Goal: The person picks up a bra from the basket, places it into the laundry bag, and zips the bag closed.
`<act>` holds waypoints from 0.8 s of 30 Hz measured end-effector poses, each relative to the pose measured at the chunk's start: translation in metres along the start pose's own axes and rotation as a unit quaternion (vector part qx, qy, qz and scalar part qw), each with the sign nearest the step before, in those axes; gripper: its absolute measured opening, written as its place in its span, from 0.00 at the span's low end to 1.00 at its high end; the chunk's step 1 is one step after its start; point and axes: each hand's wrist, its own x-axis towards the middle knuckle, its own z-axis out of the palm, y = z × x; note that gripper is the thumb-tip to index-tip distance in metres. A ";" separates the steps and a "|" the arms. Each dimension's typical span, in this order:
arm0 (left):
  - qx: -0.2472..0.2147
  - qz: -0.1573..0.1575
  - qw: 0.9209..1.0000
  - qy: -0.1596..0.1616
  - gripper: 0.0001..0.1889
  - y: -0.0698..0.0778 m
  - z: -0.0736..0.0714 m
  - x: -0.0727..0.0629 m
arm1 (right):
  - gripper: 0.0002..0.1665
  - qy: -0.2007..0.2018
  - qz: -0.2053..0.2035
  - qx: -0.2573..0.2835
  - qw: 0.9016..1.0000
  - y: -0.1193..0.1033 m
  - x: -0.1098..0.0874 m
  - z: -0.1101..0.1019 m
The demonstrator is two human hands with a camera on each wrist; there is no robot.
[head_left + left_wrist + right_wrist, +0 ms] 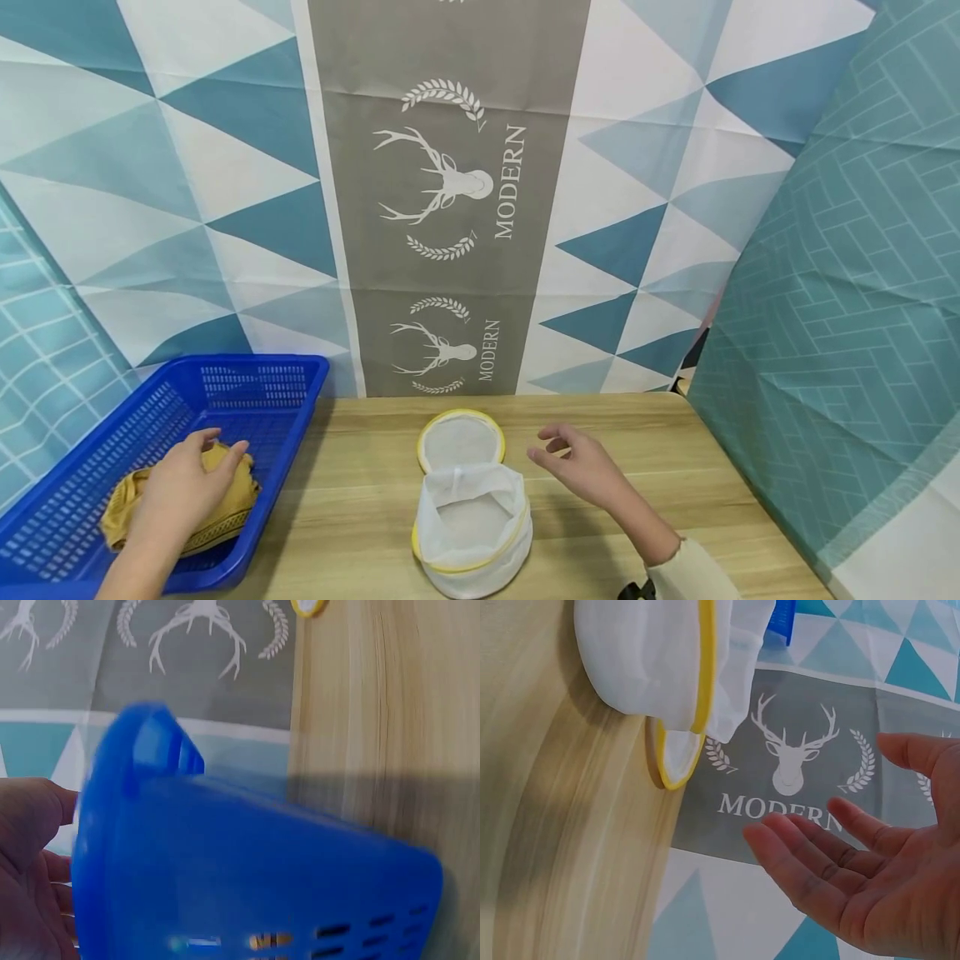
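My left hand (183, 483) is over the blue plastic basket (300, 442), just above a bundled mustard-yellow cloth (232, 500). Its thumb and fingers are apart and loosely bent, with nothing seen between them; the basket wall partly covers the fingertips in the left wrist view. On the table stands a white mesh laundry bag (480, 575) with yellow trim, its mouth open upward and its round lid (461, 442) folded back behind it. My right hand (581, 467) hovers to the right of the bag, not touching it. In the right wrist view its fingers (802, 877) are relaxed and hold nothing.
The wooden table (637, 442) meets a patterned cloth backdrop (465, 267) at its far edge. A teal sheet (847, 333) hangs along the right side. The basket's raised rim (318, 367) stands between the left hand and the bag.
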 end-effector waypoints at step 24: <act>0.025 -0.082 0.996 -0.030 0.45 -0.055 -0.004 0.004 | 0.25 -0.019 0.006 0.030 0.999 0.010 -0.004 0.010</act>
